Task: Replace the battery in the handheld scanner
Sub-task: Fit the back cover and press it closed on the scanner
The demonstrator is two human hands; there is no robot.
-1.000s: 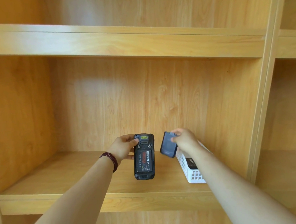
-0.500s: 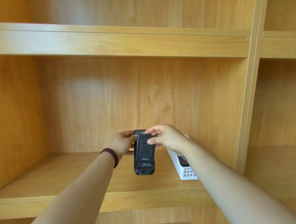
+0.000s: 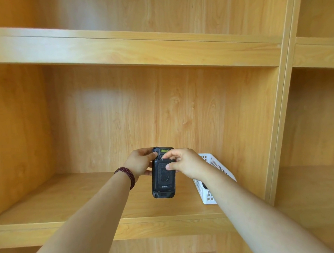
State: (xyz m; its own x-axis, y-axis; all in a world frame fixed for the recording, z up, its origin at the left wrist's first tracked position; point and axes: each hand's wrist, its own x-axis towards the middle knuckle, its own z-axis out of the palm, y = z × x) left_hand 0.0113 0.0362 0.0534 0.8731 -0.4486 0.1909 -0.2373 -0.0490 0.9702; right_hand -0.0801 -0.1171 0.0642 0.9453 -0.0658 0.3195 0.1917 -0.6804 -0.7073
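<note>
Now the right hand (image 3: 186, 164) presses the cover (image 3: 163, 175) onto the scanner (image 3: 163, 193) gripped by the left hand (image 3: 140, 162).

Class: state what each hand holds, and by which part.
Left hand grips the scanner at its upper left edge; right hand pinches the back cover near its top.

A light wooden shelving unit (image 3: 162, 111) fills the view, its grain running upright on the back panel. One thick shelf board (image 3: 133, 50) runs across above the hands; a lower shelf board (image 3: 74, 197) lies beneath them. An upright divider (image 3: 281, 111) stands right of the right hand. A white plastic basket (image 3: 213, 162) with lattice walls sits on the lower board, just behind the right hand. A dark red bead bracelet (image 3: 127, 175) circles the left wrist.
</note>
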